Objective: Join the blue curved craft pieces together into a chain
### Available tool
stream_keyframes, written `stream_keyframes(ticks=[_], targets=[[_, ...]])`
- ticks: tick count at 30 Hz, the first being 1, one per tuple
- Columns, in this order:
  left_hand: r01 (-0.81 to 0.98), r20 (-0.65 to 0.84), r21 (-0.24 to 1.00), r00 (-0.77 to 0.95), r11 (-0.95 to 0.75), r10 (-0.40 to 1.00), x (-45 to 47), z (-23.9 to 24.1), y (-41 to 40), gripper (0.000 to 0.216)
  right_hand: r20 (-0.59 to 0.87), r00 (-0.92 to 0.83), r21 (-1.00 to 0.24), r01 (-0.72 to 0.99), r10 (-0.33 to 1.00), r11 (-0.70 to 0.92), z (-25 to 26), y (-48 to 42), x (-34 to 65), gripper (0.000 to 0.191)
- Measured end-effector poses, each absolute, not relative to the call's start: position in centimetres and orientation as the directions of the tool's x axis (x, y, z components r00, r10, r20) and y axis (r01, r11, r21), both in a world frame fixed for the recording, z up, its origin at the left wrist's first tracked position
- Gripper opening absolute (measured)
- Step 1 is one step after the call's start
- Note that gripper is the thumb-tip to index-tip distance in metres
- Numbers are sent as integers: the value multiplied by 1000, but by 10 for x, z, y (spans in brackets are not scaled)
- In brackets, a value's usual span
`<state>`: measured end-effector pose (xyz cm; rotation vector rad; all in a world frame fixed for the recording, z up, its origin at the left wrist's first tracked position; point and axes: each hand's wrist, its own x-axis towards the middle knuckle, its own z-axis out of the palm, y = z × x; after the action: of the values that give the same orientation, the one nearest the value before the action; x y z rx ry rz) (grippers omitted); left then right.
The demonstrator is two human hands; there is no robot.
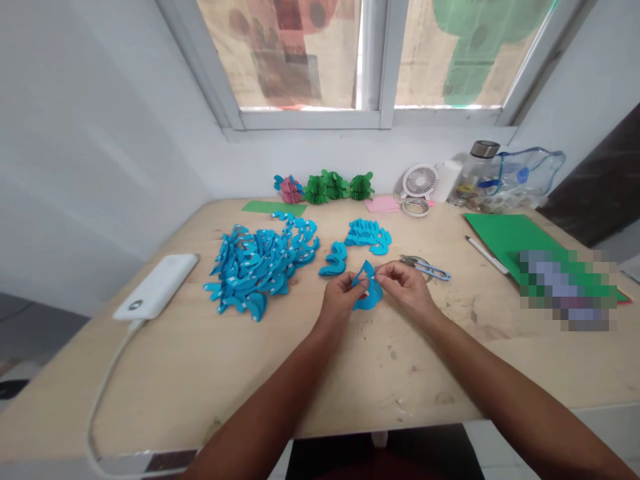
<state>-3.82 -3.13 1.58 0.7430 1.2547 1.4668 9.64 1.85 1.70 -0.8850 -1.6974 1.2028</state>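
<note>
A blue paper cutout (371,298) with curved edges is pinched between the thumb and fingers of my left hand (344,293). At its upper right edge, the thumb and fingertips of my right hand (401,283) are pressed together by a small white patch; what lies between them is too small to make out. Just beyond my left hand lies a small folded stack of blue cutouts (334,259). Farther back is a fanned row of blue cutouts (367,233). A large heap of blue cutouts with white patches (255,260) spreads to the left.
Blue-handled thread snips (431,268) and a tape roll (416,207) lie right of centre. Green paper flowers (330,187), a small fan (420,181) and a bottle (473,175) line the wall. A white power bank (157,287) sits left; green sheets (530,240) and a pen (485,255) right.
</note>
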Motion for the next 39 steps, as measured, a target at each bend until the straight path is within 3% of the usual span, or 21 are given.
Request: stream_keyframes(ticks=[7, 12, 28, 32, 39], targets=[[-277, -161, 957, -241, 91, 957, -35, 19, -33, 27, 215, -331, -958, 110, 919, 264, 19, 18, 97, 14], [-306, -135, 951, -302, 39, 944, -35, 26, -34, 36, 261, -372, -923, 174, 891, 343, 20, 18, 97, 10], [-285, -123, 957, -230, 54, 965, -44, 32, -34, 18, 374, -526, -793, 245, 764, 557, 28, 16, 102, 6], [-280, -133, 958, -218, 69, 967, -45, 26, -34, 17, 363, -562, -792, 235, 743, 564, 28, 15, 102, 6], [-230, -93, 972, -240, 37, 966, -44, 21, -34, 10, 350, -474, -807, 286, 808, 517, 24, 18, 101, 6]])
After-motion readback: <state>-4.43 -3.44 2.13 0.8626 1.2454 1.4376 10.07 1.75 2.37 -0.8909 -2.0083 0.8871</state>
